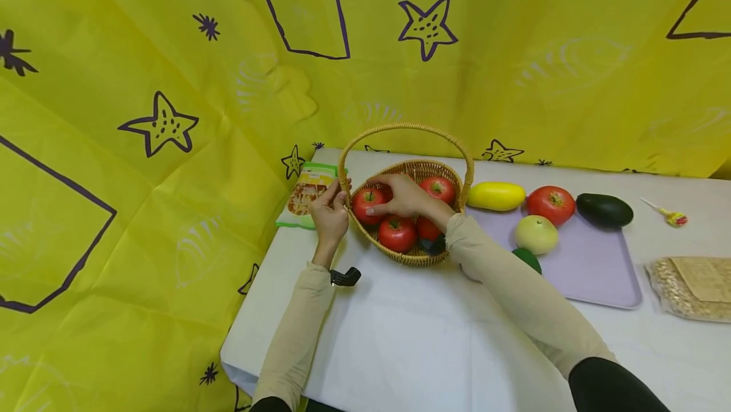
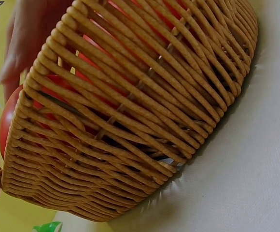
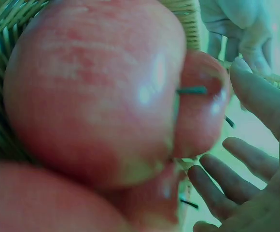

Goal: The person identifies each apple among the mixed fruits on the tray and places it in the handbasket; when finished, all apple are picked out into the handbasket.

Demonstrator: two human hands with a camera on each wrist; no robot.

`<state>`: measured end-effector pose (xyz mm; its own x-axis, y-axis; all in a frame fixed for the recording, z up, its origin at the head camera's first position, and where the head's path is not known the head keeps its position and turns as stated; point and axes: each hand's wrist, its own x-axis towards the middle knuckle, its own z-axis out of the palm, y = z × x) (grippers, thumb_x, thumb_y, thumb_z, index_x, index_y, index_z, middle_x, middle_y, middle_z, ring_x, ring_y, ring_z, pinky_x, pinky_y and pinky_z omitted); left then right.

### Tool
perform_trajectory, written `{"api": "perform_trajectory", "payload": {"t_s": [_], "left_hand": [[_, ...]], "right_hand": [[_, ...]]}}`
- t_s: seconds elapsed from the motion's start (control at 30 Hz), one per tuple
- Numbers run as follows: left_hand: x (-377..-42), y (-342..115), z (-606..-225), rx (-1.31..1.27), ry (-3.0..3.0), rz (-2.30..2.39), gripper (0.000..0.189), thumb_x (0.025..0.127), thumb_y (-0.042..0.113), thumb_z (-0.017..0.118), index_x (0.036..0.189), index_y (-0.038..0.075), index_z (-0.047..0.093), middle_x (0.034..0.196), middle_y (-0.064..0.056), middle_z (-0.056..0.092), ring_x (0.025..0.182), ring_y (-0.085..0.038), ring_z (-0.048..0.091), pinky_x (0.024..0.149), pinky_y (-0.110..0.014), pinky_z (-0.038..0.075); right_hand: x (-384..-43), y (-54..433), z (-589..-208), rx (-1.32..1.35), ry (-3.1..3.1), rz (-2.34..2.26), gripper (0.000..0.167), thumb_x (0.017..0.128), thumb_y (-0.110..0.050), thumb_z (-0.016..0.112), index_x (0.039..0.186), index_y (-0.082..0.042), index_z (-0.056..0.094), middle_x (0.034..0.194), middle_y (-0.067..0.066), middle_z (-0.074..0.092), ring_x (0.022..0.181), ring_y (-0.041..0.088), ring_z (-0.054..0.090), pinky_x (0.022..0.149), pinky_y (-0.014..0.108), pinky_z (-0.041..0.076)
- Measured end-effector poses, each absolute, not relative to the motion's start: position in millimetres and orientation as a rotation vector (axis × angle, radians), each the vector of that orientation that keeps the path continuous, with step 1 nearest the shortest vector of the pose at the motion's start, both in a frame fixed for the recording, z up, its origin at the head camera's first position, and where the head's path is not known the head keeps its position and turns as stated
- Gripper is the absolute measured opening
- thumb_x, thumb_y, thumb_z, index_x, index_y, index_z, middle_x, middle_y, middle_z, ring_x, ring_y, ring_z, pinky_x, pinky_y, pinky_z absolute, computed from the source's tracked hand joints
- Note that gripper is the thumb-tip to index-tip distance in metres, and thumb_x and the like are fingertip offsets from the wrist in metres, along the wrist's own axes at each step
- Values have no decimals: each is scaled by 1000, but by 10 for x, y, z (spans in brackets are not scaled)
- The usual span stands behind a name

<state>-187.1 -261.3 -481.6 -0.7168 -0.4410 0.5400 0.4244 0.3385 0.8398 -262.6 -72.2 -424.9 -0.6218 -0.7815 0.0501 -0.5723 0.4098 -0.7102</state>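
A wicker basket (image 1: 419, 259) with a tall arched handle (image 1: 407, 126) stands on the white-covered table and holds several red apples (image 1: 396, 234). My left hand (image 1: 331, 218) grips the handle's left base at the rim. Over the left apple (image 1: 368, 199) lies my right hand (image 1: 402, 195), thumb in front and fingers behind it. In the right wrist view, that hand's fingers (image 3: 227, 183) are spread beside the apples (image 3: 96, 92), not wrapped round one. The left wrist view mostly shows the basket's woven side (image 2: 130, 121), with red fruit behind the slats.
Right of the basket, a lilac tray (image 1: 599, 272) bears a yellow fruit (image 1: 497, 196), a tomato (image 1: 551, 204), an avocado (image 1: 604, 211) and a pale round fruit (image 1: 536, 234). Beyond lie a lollipop (image 1: 674, 216) and a bag of grain (image 1: 693, 288). A snack packet (image 1: 308, 196) lies left.
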Motion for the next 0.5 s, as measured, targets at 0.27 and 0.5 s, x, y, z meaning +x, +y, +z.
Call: {"api": "perform_trajectory", "payload": {"t_s": [0.27,0.5], "left_hand": [[-1755,-2500,-4631,-3,-1847,-1450,38,92,-26,53,128,-22,64,114,-38,72,109,-55,71,93,-15,57],[-1738,-2472,-4597,11,-1858,-1440,37,92,-24,54,128,-22,63,115,-38,71,111,-54,70,94,-16,57]], "right_hand": [[-2509,-339,-4142,-1177,2375,-1165,72,90,-34,87,151,-8,59,151,15,62,143,37,54,121,58,42],[-2340,104,-4048,-1220,2334,-1270,64,90,-27,87,145,-8,64,144,16,68,137,35,61,117,59,46]]}}
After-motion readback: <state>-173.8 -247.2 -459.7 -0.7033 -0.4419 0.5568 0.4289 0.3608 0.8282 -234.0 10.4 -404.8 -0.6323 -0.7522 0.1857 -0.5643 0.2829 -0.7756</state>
